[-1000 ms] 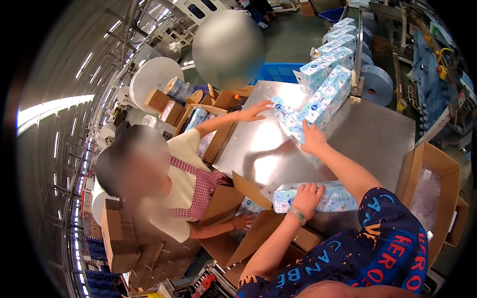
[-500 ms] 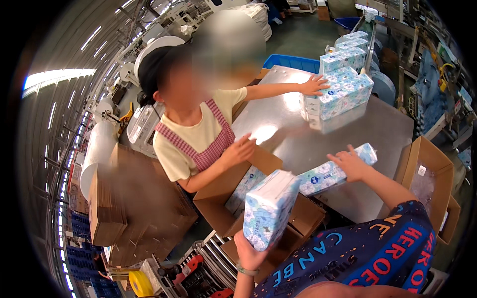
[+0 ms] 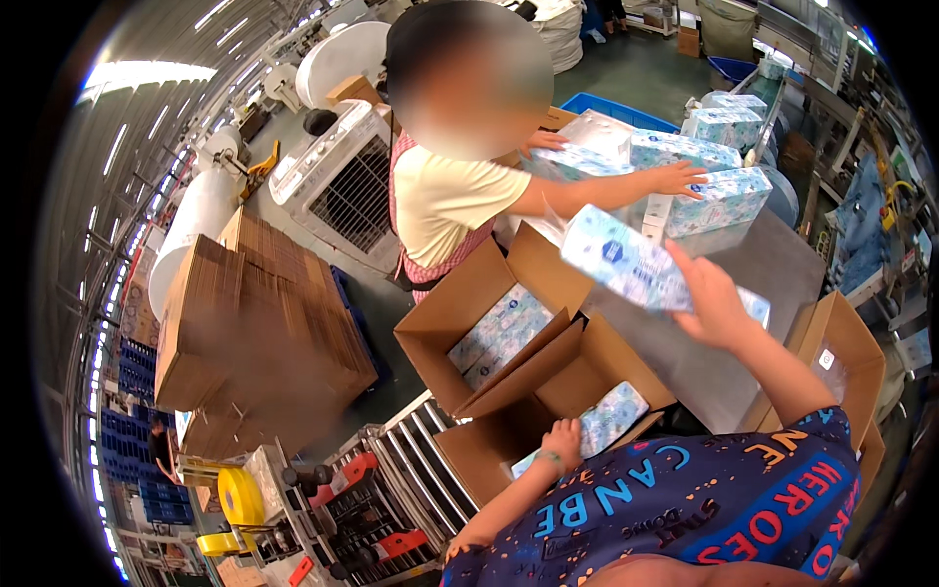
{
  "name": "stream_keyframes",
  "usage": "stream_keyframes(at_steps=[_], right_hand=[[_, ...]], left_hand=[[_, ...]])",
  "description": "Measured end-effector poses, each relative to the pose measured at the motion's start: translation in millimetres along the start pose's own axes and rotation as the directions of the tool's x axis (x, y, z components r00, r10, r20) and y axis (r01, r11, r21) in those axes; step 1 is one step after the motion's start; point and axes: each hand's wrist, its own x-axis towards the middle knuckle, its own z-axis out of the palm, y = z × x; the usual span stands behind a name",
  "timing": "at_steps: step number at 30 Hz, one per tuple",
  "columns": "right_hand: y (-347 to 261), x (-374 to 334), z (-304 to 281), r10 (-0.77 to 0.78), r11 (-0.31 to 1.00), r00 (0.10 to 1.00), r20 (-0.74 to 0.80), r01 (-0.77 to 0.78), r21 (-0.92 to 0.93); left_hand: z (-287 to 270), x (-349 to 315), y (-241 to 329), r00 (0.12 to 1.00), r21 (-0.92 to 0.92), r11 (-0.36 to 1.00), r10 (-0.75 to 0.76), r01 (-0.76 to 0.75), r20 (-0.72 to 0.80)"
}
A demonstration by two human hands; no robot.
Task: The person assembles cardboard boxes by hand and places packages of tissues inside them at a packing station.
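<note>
My right hand [image 3: 711,298] grips a long white-and-blue floral tissue pack [image 3: 616,256], held tilted above the metal table's near part. Its fingers are wrapped over the pack's side. Lower down, my left hand [image 3: 560,443] reaches into the near cardboard carton [image 3: 548,386], fingers closed on a similar tissue pack [image 3: 614,415] lying there; my hand hides part of it. Beside it a second open carton [image 3: 430,342] holds floral packs [image 3: 504,333] laid flat. Across the table, a co-worker's hand [image 3: 680,179] rests on one of several packs [image 3: 719,201].
The metal table [image 3: 773,264] carries rows of packs at its far side. Another open carton [image 3: 851,338] stands at the right. Rollers [image 3: 430,440] and a tape machine [image 3: 381,499] lie at lower left, near stacked flat cardboard [image 3: 274,313]. A co-worker [image 3: 450,196] stands opposite.
My left hand has lowered its tissue pack into the near carton. My right hand has lifted its pack off the table. The co-worker has leaned over the table, both hands now among the packs.
</note>
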Motion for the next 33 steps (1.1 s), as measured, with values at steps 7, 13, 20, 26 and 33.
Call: stream_keyframes(at_steps=[7, 13, 20, 26, 33], right_hand=[[-65, 8, 53, -0.313, 0.949, 0.896, 0.314, 0.304, 0.079], [-21, 25, 82, -0.377, 0.918, 0.891, 0.253, 0.395, -0.026], [-97, 39, 10, -0.619, 0.774, 0.746, 0.245, 0.528, 0.349], [-80, 4, 170, -0.712, 0.702, 0.583, 0.392, 0.603, 0.379], [-42, -84, 384, -0.456, 0.871, 0.411, 0.790, 0.388, 0.301]], left_hand=[[74, 81, 12, 0.969, 0.039, 0.999, 0.026, -0.036, 0.244], [11, 72, 33, 0.893, -0.143, 0.990, 0.081, -0.019, 0.442], [47, 67, 17, 0.915, -0.250, 0.968, 0.102, -0.002, 0.390], [30, 14, 12, 0.924, -0.343, 0.935, 0.206, -0.088, 0.323], [4, -62, 18, 0.994, -0.665, 0.744, 0.014, 0.063, 0.110]])
